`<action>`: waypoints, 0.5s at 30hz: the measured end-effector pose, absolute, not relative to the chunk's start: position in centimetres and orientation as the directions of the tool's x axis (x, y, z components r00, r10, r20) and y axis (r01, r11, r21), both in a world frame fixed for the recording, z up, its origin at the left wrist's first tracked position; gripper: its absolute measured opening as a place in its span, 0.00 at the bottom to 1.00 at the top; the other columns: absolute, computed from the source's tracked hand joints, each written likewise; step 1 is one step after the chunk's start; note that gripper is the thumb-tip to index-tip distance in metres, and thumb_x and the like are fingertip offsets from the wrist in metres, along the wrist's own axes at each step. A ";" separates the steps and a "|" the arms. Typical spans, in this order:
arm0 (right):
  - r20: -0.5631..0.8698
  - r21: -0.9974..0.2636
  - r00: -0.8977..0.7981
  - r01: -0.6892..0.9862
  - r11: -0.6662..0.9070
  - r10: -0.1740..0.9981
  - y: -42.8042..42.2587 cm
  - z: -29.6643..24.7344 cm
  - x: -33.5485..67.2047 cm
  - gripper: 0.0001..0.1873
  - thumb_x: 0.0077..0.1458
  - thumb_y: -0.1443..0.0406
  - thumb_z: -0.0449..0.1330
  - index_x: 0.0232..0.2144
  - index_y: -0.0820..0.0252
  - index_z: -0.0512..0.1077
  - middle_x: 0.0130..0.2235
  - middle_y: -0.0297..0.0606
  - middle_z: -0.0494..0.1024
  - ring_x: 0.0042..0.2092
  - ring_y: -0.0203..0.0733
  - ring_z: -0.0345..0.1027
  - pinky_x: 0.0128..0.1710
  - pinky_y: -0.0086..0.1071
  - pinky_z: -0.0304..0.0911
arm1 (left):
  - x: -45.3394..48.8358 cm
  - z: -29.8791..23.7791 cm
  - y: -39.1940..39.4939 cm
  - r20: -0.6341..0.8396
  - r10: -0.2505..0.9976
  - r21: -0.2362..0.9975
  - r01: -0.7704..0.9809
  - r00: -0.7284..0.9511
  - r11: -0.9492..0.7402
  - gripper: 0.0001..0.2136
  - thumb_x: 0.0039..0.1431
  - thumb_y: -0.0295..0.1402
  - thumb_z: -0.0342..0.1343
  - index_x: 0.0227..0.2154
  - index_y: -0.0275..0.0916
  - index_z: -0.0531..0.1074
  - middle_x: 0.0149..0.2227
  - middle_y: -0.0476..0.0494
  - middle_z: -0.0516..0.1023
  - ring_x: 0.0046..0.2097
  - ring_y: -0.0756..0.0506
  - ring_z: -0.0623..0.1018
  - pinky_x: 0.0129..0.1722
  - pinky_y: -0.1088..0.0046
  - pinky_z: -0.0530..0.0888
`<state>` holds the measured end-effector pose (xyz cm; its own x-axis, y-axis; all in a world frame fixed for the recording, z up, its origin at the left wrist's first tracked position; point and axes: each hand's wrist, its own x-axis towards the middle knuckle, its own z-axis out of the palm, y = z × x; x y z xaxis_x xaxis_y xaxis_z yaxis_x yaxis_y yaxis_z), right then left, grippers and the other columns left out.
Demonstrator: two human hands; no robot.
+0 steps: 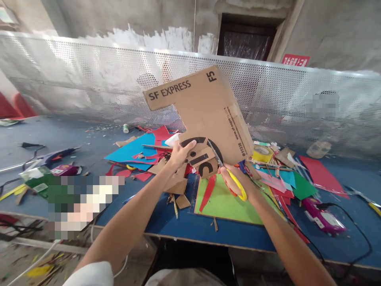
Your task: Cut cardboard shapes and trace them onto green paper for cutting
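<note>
My left hand grips the lower left edge of a brown cardboard piece printed "SF EXPRESS" and holds it up above the table. My right hand is closed around yellow-handled scissors. Their blades reach up into the bottom of the cardboard near a black printed logo. Under both hands lies a green sheet with a red paper strip on it.
The blue table carries coloured paper scraps, cardboard offcuts, a tape roll, a purple glue gun with a cable at right and another glue gun at left. A perforated white screen runs along the back.
</note>
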<state>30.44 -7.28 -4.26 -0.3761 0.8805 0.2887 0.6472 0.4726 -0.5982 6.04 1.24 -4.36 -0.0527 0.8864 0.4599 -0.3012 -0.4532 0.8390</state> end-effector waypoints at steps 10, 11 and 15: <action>0.329 -0.565 -0.301 0.697 0.442 0.895 -7.7 -4.6 29.2 0.26 0.74 0.49 0.41 0.29 0.54 0.64 0.24 0.34 0.70 0.28 0.43 0.65 0.35 0.34 0.57 | 6.3 -4.0 0.6 0.407 0.910 0.851 -0.329 -0.080 -0.410 0.23 0.49 0.46 0.73 0.43 0.38 0.79 0.44 0.38 0.86 0.46 0.35 0.85 0.49 0.55 0.83; 0.335 -0.562 -0.294 0.701 0.440 0.895 -7.7 -4.7 29.2 0.26 0.74 0.49 0.42 0.29 0.54 0.64 0.25 0.35 0.71 0.28 0.43 0.66 0.35 0.34 0.58 | 6.3 -4.0 0.7 0.406 0.910 0.849 -0.335 -0.079 -0.408 0.22 0.49 0.46 0.73 0.43 0.38 0.79 0.44 0.38 0.86 0.46 0.35 0.85 0.49 0.55 0.83; 0.360 -0.524 -0.310 0.714 0.465 0.880 -7.2 -4.8 29.5 0.24 0.73 0.48 0.45 0.32 0.55 0.67 0.30 0.39 0.76 0.34 0.46 0.70 0.37 0.35 0.60 | 6.0 -4.2 1.1 0.437 0.898 0.836 -0.342 -0.057 -0.429 0.23 0.50 0.45 0.73 0.44 0.37 0.80 0.46 0.37 0.86 0.45 0.36 0.86 0.49 0.55 0.83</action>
